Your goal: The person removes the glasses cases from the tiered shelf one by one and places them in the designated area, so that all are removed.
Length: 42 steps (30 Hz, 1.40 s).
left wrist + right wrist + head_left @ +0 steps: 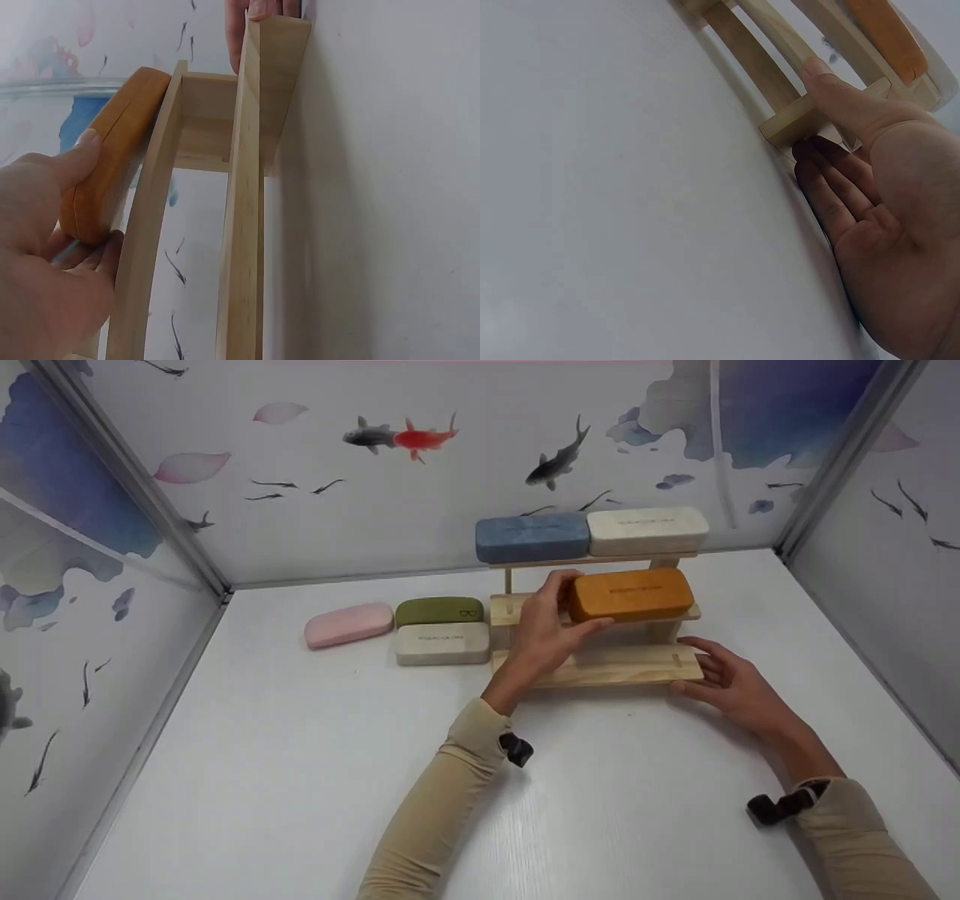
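Observation:
An orange glasses case [634, 594] is at the middle tier of a wooden three-tier rack [622, 665]. My left hand [541, 631] holds its left end, thumb along the front and fingers behind. In the left wrist view the orange case [116, 154] slants against the shelf board, its far end seeming to touch it. At the rack's lower right corner, my right hand [739, 690] grips the end of the bottom shelf. The right wrist view shows that thumb on the board's edge and the other fingers curled at its end [799, 124].
On the top tier sit a blue case [532, 538] and a white case [649, 531] side by side. Left of the rack, on the white table [300, 750], lie a pink case [349, 625], a green case [440, 610] and a beige case [442, 644]. Printed panels [300, 525] enclose the table.

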Each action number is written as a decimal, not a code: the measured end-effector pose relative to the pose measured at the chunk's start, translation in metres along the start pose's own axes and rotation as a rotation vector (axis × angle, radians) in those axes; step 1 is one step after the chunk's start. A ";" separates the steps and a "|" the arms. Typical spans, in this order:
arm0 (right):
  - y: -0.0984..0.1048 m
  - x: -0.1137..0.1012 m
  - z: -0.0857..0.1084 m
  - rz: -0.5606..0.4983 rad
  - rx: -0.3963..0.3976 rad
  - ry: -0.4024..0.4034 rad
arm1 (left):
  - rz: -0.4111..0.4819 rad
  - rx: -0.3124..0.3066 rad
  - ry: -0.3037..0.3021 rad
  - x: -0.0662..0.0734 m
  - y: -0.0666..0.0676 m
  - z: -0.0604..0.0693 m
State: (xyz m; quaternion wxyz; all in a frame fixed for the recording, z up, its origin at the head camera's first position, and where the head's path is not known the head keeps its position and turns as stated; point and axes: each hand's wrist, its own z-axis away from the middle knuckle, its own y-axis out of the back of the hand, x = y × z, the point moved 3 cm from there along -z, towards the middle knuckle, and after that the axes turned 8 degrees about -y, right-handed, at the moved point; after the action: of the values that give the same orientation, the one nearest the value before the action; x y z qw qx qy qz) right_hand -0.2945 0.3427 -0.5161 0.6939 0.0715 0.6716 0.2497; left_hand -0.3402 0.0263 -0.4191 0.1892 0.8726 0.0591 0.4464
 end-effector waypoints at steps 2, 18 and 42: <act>0.000 0.000 0.000 -0.001 -0.001 0.002 | -0.001 0.001 -0.018 0.000 0.001 0.002; 0.000 -0.004 0.001 -0.030 -0.010 0.026 | 0.082 0.034 -0.125 -0.005 0.020 0.017; 0.000 -0.003 0.000 -0.019 0.000 0.012 | 0.223 0.153 -0.063 -0.026 0.061 0.038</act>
State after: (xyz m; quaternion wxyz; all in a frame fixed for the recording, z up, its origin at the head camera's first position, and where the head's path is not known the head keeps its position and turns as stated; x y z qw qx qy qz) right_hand -0.2943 0.3410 -0.5133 0.6922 0.0638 0.6764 0.2435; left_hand -0.3294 -0.0473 -0.4353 0.0732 0.8991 -0.0103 0.4314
